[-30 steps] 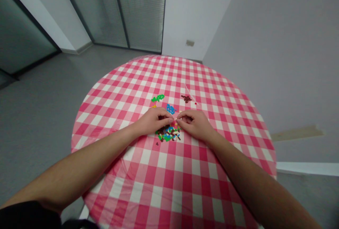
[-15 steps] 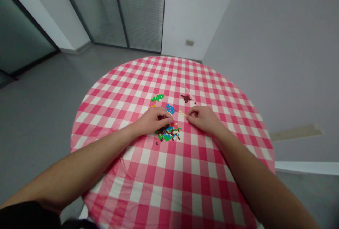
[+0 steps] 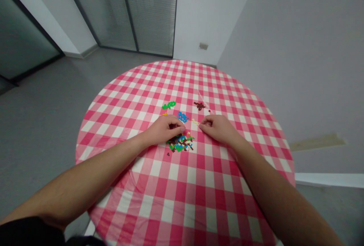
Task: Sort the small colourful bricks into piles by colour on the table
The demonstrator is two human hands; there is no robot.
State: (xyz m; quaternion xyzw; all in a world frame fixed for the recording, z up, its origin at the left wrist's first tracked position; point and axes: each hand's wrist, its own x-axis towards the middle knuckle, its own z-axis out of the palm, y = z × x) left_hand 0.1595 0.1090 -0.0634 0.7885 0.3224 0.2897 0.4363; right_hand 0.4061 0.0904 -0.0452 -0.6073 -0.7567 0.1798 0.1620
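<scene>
My left hand (image 3: 165, 128) is curled, thumb and fingertips together over the upper edge of a mixed pile of small toy building pieces (image 3: 179, 147) in green, blue, brown and cream. Whatever it pinches, if anything, is too small to make out. To the right, my right hand (image 3: 216, 126) has thumb and forefinger closed beside a few cream pieces (image 3: 195, 121); I cannot tell whether a piece is between them. Just beyond my left fingers lies a cluster of blue pieces (image 3: 182, 117). Some yellow pieces (image 3: 165, 114) are partly hidden behind that hand.
Green pieces (image 3: 169, 105) lie at the back left, brown ones (image 3: 199, 106) at the back right with a single red piece (image 3: 209, 111) nearby. One brown piece (image 3: 168, 154) sits apart in front of the pile. A checked tablecloth (image 3: 182, 185) covers the round table.
</scene>
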